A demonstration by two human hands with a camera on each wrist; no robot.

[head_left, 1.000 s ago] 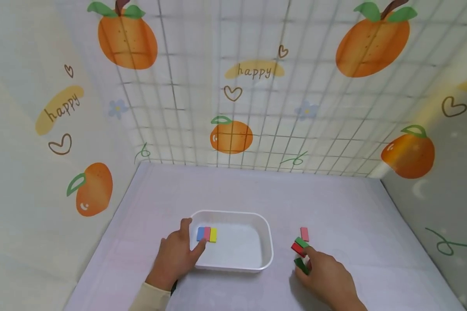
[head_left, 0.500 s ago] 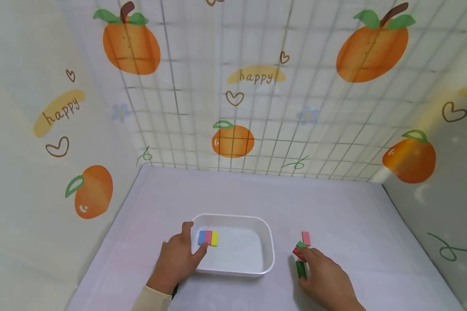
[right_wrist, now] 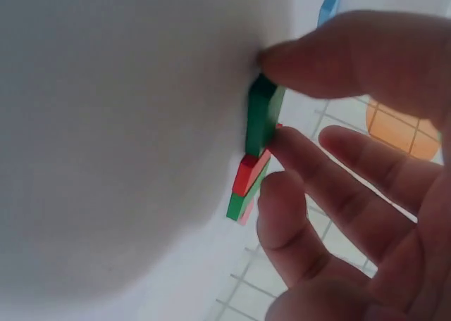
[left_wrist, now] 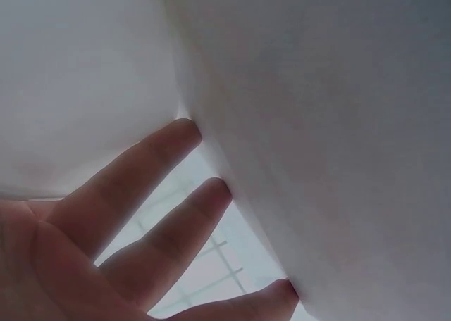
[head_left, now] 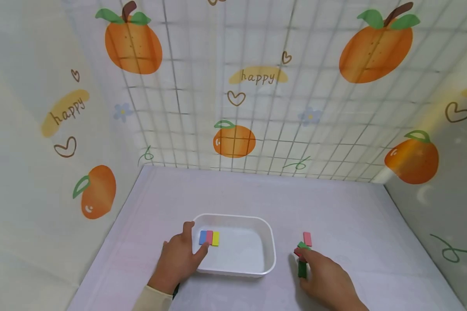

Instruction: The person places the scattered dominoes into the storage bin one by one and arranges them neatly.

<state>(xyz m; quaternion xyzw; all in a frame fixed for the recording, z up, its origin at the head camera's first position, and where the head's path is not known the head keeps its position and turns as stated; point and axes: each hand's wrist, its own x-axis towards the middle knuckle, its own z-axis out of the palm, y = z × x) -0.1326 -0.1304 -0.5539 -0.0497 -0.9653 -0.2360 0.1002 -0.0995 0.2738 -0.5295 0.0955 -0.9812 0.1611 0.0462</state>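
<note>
In the head view, my left hand point(head_left: 177, 258) holds the left side of a white plastic tray point(head_left: 273, 246), its thumb over the rim. In the left wrist view the fingers point(left_wrist: 165, 240) reach along the outside, the thumb hidden. Inside the tray lie a blue block point(head_left: 203, 237), a pink block point(head_left: 209, 236) and a yellow block point(head_left: 215, 238), side by side. My right hand point(head_left: 328, 278) pinches a dark green block point(right_wrist: 261, 117) by its ends, thumb to finger, low over the table. Just beyond it are a red block point(right_wrist: 246, 173) and a lighter green block point(right_wrist: 239, 194), partly covered in the head view.
Another pink block point(head_left: 307, 239) lies on the pale table point(head_left: 346, 216) behind the right hand. A printed curtain point(head_left: 233, 142) with oranges and grid lines rises along the back and both sides. A blue item point(right_wrist: 328, 8) shows at the top of the right wrist view.
My right hand's fingers have shifted over the blocks, and the dark green block has turned from slanted to nearly straight. The left hand and tray stay put. The head view has tilted slightly.
</note>
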